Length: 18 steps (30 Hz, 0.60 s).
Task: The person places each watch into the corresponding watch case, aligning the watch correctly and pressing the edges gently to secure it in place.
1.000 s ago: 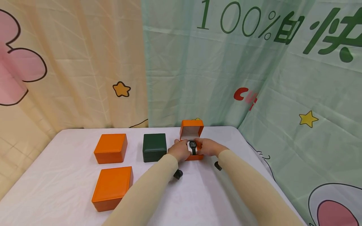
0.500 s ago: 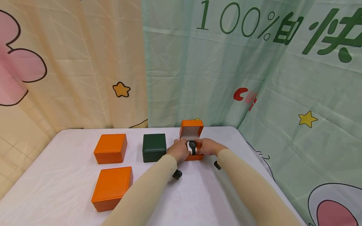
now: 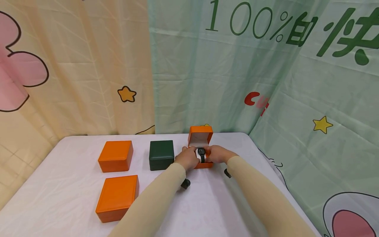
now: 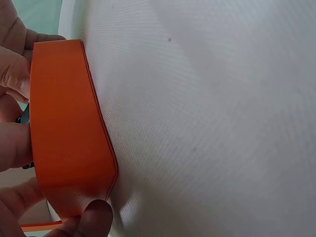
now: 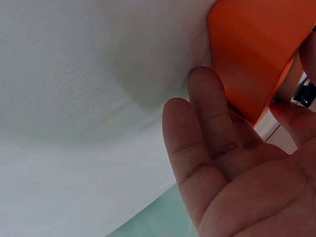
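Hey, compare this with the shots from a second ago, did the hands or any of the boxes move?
Nothing visibly changed. Both the left hand and the right hand stay at the open orange box, on either side of the black watch. The dark green box and the two closed orange boxes lie where they were on the white table.

A counter (image 3: 74, 197) draped in white cloth fills the lower view. Behind its far edge hang a cream curtain (image 3: 83, 65) with a pink flower and a star, and a pale green curtain (image 3: 222, 72) printed with dark green lettering. Light is even and soft.
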{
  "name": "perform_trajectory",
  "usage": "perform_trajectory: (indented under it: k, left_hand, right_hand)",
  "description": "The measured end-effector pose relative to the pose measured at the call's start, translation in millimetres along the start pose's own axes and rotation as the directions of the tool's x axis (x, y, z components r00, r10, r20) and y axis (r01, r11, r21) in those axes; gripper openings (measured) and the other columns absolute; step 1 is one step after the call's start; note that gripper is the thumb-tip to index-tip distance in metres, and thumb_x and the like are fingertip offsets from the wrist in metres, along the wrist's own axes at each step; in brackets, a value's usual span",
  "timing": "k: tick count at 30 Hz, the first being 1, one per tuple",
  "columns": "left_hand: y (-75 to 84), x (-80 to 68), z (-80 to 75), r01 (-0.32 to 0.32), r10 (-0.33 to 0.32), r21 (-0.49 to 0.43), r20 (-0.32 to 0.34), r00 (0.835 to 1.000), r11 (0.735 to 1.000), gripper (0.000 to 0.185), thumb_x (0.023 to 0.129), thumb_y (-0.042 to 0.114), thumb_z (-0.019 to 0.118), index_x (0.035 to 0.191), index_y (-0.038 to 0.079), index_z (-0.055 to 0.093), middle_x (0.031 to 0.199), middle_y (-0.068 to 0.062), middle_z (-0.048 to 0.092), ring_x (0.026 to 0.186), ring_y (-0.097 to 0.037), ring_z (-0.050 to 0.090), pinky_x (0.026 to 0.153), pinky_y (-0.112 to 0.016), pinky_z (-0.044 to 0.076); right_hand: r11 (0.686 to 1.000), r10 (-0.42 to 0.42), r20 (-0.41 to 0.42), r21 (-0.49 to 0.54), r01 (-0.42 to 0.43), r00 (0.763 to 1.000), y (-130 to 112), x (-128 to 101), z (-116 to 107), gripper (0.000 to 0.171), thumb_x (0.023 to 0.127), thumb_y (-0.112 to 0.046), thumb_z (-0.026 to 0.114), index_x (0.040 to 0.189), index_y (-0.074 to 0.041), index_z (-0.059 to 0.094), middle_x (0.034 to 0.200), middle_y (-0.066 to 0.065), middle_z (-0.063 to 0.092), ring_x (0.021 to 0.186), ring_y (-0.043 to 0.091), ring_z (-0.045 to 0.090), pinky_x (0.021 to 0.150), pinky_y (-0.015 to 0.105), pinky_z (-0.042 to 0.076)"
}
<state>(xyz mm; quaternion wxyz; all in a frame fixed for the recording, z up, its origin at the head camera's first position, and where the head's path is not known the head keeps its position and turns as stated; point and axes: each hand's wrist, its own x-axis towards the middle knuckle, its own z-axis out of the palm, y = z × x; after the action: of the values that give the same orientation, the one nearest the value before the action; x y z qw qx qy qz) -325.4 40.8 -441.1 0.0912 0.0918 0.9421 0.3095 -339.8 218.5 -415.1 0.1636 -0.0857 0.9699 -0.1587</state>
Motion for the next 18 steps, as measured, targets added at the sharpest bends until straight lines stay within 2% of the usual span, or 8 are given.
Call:
perform_trajectory:
  k: [8,14,18]
  left_hand:
    - [2.5,-6.1,-1.4,-0.013,0.013,0.003,-0.008,1.000,1.000,0.056,0.097,0.031,0.074,0.149,0.017,0.058,0.126,-0.019,0.055,0.101,-0.030,0.060,0.087,-0.049,0.051]
    - [1.7,-2.4,-0.3,-0.001,0.001,-0.002,-0.005,1.000,1.000,0.057,0.096,0.031,0.074,0.149,0.017,0.057,0.125,-0.019,0.054,0.097,-0.030,0.060,0.085,-0.048,0.051]
    - [1.2,-0.4,0.4,0.004,-0.004,-0.007,-0.003,1.000,1.000,0.057,0.096,0.031,0.074,0.149,0.017,0.057,0.126,-0.019,0.054,0.098,-0.030,0.060,0.086,-0.048,0.051]
  right_hand:
    - [1.000,-0.008,0.002,-0.005,0.008,1.000,-1.5,-1.4,0.6,0.070,0.094,-0.025,0.077,0.158,-0.026,0.049,0.134,0.004,0.069,0.109,0.025,0.057,0.110,0.046,0.048]
    - [1.000,-0.010,0.005,-0.010,0.010,1.000,-3.4,-1.8,-0.1,0.067,0.095,-0.025,0.076,0.158,-0.025,0.051,0.125,0.003,0.071,0.106,0.026,0.057,0.108,0.046,0.048]
    - [1.000,-0.009,0.005,-0.007,0.010,1.000,-2.9,-2.0,0.2,0.067,0.096,-0.026,0.076,0.158,-0.025,0.050,0.128,0.004,0.071,0.109,0.026,0.057,0.112,0.048,0.047]
